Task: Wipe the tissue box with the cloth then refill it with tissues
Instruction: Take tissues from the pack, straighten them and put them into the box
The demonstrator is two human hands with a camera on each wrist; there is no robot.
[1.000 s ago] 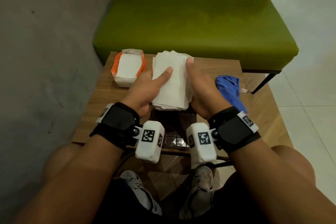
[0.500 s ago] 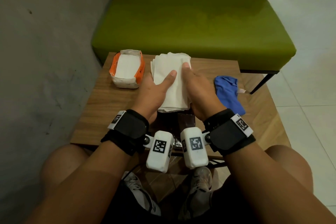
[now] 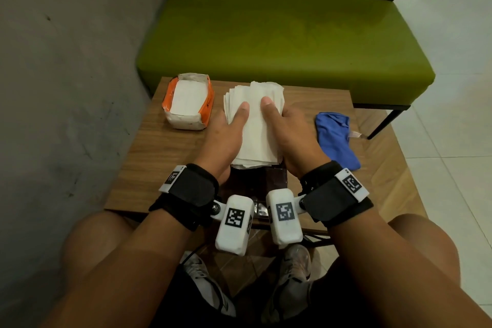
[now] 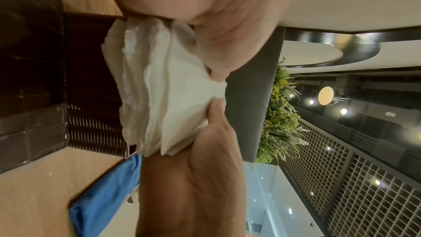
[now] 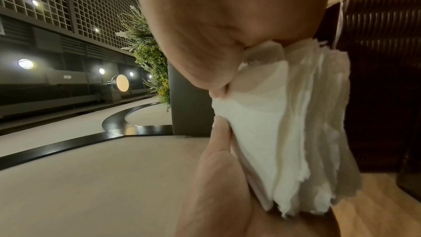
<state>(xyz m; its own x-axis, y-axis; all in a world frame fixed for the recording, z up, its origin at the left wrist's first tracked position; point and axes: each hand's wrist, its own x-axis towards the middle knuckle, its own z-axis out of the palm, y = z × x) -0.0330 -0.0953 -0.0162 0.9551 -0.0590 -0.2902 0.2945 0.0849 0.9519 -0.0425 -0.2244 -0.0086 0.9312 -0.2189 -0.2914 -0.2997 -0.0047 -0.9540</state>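
A: From the head view, both hands hold the tissue stack from its sides, left hand and right hand, each thumb laid on top. The stack sits over the dark tissue box, which shows only at its near end. The blue cloth lies on the table to the right, apart from the hands.

B: What worries you there?

A: The far end of the stack fans out wider than the box looks. I'd expect those corners to catch on the rim and crumple.

B: And the left wrist view?

A: The stack's layers are splayed and uneven, and only thumb tips pin the top sheet. The ribbed box wall is just behind. Loose lower sheets could slip out if the squeeze eases.

B: Right wrist?

A: Same picture: the ragged edges hang free beside the box. Whether the fingers underneath are curled tight, I can't tell; they're hidden. An uneven push would likely skew the stack.
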